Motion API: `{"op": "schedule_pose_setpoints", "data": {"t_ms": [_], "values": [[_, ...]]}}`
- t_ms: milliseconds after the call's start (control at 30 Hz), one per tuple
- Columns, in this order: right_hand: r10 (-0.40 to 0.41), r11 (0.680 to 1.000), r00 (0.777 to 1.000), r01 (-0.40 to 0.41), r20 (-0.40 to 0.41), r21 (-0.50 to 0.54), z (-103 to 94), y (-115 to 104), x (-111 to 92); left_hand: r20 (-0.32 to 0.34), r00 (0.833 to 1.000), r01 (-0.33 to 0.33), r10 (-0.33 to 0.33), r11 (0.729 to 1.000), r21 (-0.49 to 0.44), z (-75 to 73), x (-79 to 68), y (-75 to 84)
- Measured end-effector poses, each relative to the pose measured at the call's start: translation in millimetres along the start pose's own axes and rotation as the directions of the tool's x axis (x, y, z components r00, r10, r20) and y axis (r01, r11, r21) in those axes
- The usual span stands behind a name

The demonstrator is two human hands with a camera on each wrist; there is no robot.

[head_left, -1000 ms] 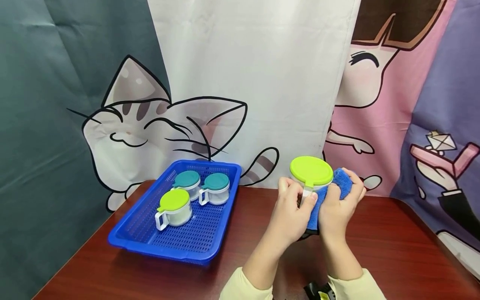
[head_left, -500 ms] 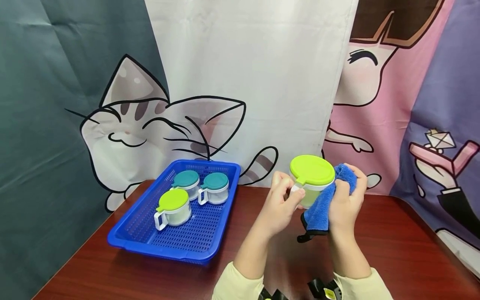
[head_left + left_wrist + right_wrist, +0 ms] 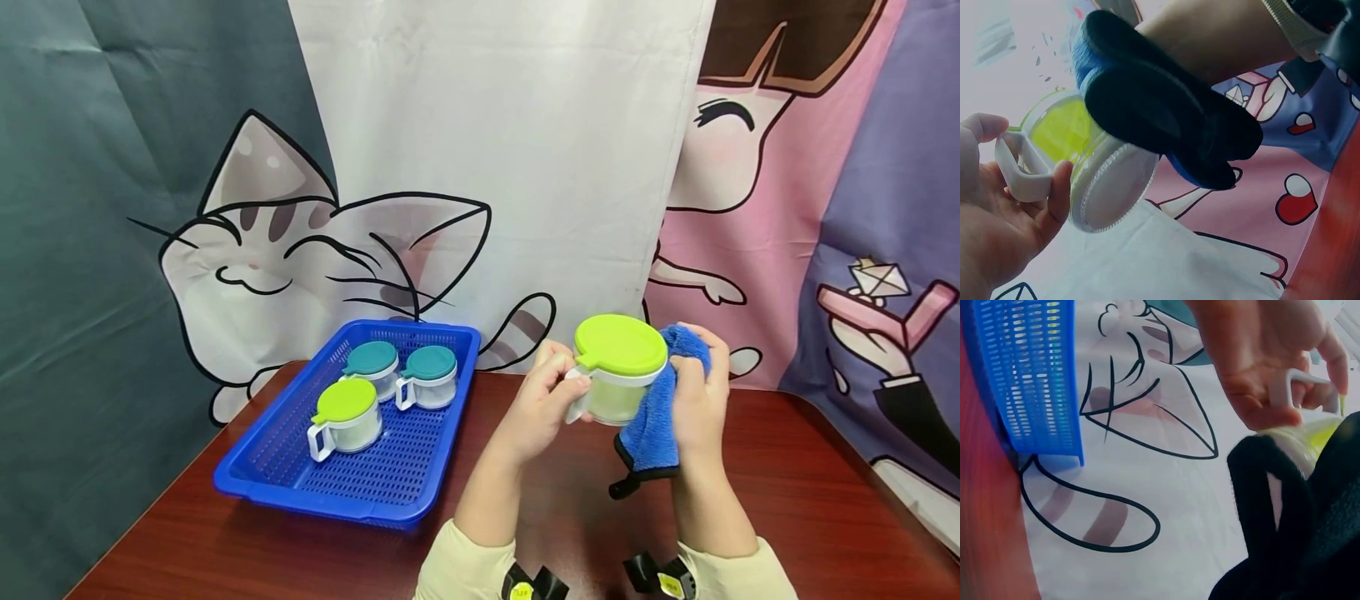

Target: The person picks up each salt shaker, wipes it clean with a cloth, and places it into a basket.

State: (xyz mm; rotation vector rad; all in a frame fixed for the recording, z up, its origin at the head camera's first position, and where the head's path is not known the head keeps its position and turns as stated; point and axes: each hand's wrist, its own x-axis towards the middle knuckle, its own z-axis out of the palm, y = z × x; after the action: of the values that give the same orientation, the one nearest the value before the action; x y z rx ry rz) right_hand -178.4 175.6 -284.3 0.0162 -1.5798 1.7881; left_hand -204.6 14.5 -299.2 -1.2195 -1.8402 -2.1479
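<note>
A clear seasoning jar (image 3: 618, 398) with a lime-green lid is held up above the table. My left hand (image 3: 536, 408) grips its white handle (image 3: 1025, 172), thumb on top near the lid's tab. On the jar's far side, my right hand (image 3: 701, 400) holds a blue cloth (image 3: 651, 433) with a black edge, pressed against the jar's right wall. The cloth's lower corner and black loop hang below the hand. In the left wrist view the jar's round base (image 3: 1116, 190) faces the camera, while the dark underside of the cloth covers much of the right hand.
A blue plastic basket (image 3: 247, 492) stands at the left of the red-brown table (image 3: 172, 542). Inside it sit two teal-lidded jars (image 3: 431, 379) and one green-lidded jar (image 3: 348, 421). A cartoon-printed curtain (image 3: 510, 167) hangs behind the table.
The jar has turned so its handle points left, and more of its clear wall shows. My left hand has shifted left with the handle; the cloth has slid rightward along the jar.
</note>
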Motion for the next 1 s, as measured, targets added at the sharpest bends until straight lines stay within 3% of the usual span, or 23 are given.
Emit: {"op": "schedule_pose_setpoints", "data": {"t_ms": [133,300,433,533,700,800,900,933,1000], "values": [[0.084,0.996,0.995,-0.081,0.055,-0.045,-4.1,-4.6,1.6,0.014,1.0,-0.007,0.008,0.998,-0.062,-3.4,-0.4,-0.2],[0.185,0.983,0.97,-0.181,0.157,-0.035,-11.2,-8.9,4.7,0.046,0.999,-0.013,0.019,0.993,-0.121,-7.2,-1.0,-2.1],[0.184,0.983,0.946,-0.178,0.267,-0.049,-18.3,-10.6,8.3,0.098,0.994,-0.025,0.039,0.99,-0.138,-11.3,-2.4,-4.1],[0.16,0.987,0.935,-0.157,0.318,-0.034,-22.2,-10.5,10.4,0.125,0.992,-0.02,0.032,0.995,-0.094,-12.0,-2.3,-2.5],[0.143,0.989,0.96,-0.145,0.242,-0.009,-18.3,-10.5,8.8,0.066,0.998,0.007,-0.016,0.992,0.123,-7.1,-0.4,4.1],[0.151,0.988,0.976,-0.151,0.155,-0.016,-11.2,-11.3,3.6,0.003,0.999,0.043,-0.046,0.956,0.289,-5.3,-1.3,7.9],[0.138,0.99,0.987,-0.136,0.081,-0.02,-3.6,-11.8,-1.9,-0.098,0.993,0.099,-0.063,0.901,0.422,-4.4,-3.5,11.3],[0.126,0.992,0.99,-0.126,0.057,-0.015,-1.6,-12.4,-3.3,-0.139,0.988,0.12,-0.063,0.883,0.454,-3.7,-4.3,13.0],[0.098,0.995,0.995,-0.098,0.019,-0.012,1.4,-13.1,-5.1,-0.229,0.972,0.155,-0.053,0.877,0.455,-2.0,-5.2,14.8]]}}
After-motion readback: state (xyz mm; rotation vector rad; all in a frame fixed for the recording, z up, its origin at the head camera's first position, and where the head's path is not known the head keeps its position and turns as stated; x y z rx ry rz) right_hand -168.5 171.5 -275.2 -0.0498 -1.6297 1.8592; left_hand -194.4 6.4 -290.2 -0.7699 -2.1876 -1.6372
